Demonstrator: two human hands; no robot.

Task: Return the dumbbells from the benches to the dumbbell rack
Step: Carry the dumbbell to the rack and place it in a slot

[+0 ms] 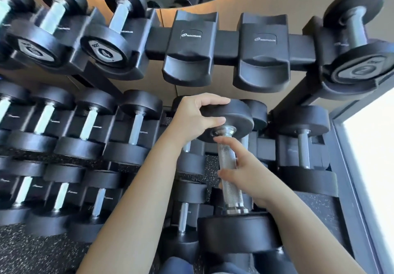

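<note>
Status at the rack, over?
Left hand grips the dumbbell head, right hand round its handle. Dumbbell not yet racked. Two empty cradles above; nothing blocking them.

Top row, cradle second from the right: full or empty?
Empty. The black moulded plastic cradle shows bare saddles front and back, nothing resting in it.

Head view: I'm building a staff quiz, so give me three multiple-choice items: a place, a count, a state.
1. Where is the left hand? A. on the dumbbell's far head B. on its handle C. on the floor
2. How many top cradles are empty? A. one B. two C. four
3. The dumbbell is: A. racked B. held by both hands C. on the floor
A: fingers wrap the far head. B: two bare cradles side by side. B: the right hand holds the handle too.
</note>
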